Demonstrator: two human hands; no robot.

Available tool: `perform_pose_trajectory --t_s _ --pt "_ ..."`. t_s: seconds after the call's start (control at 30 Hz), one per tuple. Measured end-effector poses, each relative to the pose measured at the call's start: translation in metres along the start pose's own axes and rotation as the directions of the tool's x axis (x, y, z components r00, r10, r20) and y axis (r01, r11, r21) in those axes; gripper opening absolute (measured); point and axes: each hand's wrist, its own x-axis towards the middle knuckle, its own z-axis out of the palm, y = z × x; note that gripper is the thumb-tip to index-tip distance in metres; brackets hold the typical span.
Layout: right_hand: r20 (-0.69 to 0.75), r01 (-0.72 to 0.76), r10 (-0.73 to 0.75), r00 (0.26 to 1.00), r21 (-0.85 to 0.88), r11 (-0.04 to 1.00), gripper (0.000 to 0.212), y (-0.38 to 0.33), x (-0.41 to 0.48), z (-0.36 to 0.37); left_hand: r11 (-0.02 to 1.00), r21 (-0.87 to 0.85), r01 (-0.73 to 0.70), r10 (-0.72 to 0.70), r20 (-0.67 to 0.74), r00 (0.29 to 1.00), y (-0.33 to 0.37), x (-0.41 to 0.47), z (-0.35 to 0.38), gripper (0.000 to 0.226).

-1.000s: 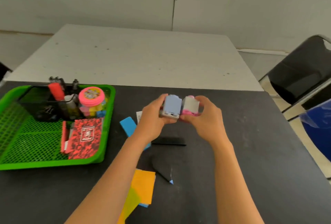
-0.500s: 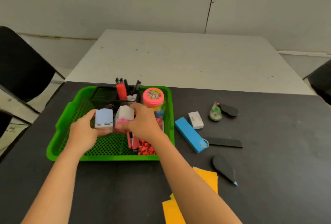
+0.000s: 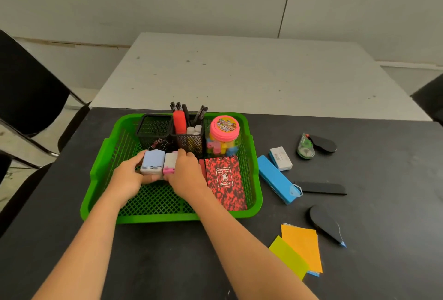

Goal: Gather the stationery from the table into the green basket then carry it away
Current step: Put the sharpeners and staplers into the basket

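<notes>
Gripping a small pale-blue device between thumb and curled fingers, the left hand sits inside the green basket, while the right hand just beside it holds a white-and-pink device with its fingers wrapped over the top. The two devices touch side by side between the hands, low over the mesh floor, and whether they rest on it cannot be told. Just beyond both hands stands a black mesh pen holder with a red marker and dark pens upright in one cell, and to the right of that a clear jar with a pink lid holding coloured pieces. Immediately right of the right hand, a red-and-black spiral notebook lies flat in the basket. Outside the basket, further right of the right hand on the black table, lie a long blue case, a white box just beside its far end, a correction-tape roller against a black oval piece, a flat black strip and a black teardrop-shaped piece with a blue tip. Near the right forearm, orange sticky notes and yellow-green sticky notes overlap. Off to the left of the left hand is a black chair.
</notes>
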Motion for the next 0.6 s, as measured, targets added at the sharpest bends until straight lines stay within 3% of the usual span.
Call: perform_pose_trajectory --t_s 0.17,0.27,0.37,0.43,0.53,0.6 --pt "-0.058 0.023 -0.024 0.998 -0.021 1.000 0.067 0.003 -0.001 0.004 0.999 0.036 -0.030 0.029 0.011 1.000 0.001 -0.001 0.006 0.077" --pt "-0.076 0.067 -0.076 0.994 -0.121 0.990 0.066 0.004 0.001 0.005 0.995 0.089 -0.039 0.041 -0.011 0.999 0.003 -0.002 0.006 0.081" --pt "-0.049 0.053 -0.058 0.997 -0.103 0.993 0.071 0.002 -0.003 -0.001 0.974 0.225 0.022 -0.012 -0.046 0.999 0.012 -0.006 0.006 0.099" --pt "-0.074 0.081 -0.081 0.994 -0.008 0.997 0.067 -0.003 -0.011 -0.017 0.935 0.356 0.004 0.044 -0.127 0.991 0.024 -0.010 0.007 0.104" --pt "-0.357 0.189 -0.105 0.928 0.209 0.960 0.044 0.000 -0.032 -0.057 0.892 0.439 -0.104 0.233 -0.250 0.940 0.047 -0.025 0.022 0.093" --pt "-0.585 0.131 0.060 0.809 0.279 0.951 0.035 0.023 -0.044 -0.086 0.878 0.444 -0.177 0.307 -0.239 0.921 0.064 -0.037 0.040 0.086"
